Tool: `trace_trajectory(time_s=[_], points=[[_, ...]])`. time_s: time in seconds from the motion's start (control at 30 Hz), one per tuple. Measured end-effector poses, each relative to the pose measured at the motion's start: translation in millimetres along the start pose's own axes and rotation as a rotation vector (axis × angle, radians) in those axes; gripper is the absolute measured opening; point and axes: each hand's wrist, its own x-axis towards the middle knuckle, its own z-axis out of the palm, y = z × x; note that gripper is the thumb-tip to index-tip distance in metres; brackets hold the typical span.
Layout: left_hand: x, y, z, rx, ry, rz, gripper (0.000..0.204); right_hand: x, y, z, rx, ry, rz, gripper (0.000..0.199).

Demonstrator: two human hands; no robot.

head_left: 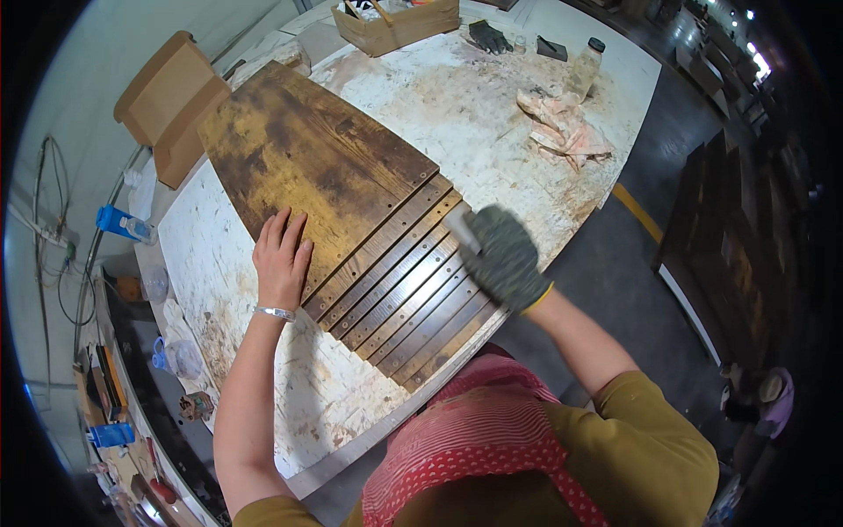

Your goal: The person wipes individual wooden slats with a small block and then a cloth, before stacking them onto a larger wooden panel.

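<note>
The left hand (283,255) lies spread on the board stack (364,206) between both hands, the gloved right hand (507,256) pinches a blurred pale object (459,227), and uneven pressure from it could shift the layers.

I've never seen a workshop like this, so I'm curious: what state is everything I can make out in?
Left hand: bare, fingers on the top board
Right hand: gloved, gripping
Pale piece: held, blurred
Top board: lying flat
Lower boards: stacked, edges stepped
Left carton: open
Far carton: open, things inside
Black glove: unworn
Jar: capped
Cloth: crumpled
</note>
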Motion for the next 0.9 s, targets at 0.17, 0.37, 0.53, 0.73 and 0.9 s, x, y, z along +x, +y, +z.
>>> trace_trajectory(time_s=[0.17, 0.37, 0.53, 0.73, 0.9], points=[[-2, -3, 1, 0.0, 0.011, 0.011, 0.043, -18, -47, 3, 0.137, -0.11, -0.229, 0.032], [-3, -3, 1, -0.026, 0.064, 0.023, 0.041, -5, -5, 1, -0.031, 0.049, 0.089, 0.034], [-3, -5, 3, -0.027, 0.063, 0.016, 0.042, -21, -102, 23, -0.047, -0.124, -0.17, 0.031], [-3, -4, 1, -0.023, 0.046, 0.007, 0.042, -46, -187, 48, 0.382, -0.464, -0.496, 0.027], [8, -13, -16, -0.024, -0.104, -0.01, 0.045, 1, -157, 33, 0.359, -0.357, -0.559, 0.036]])
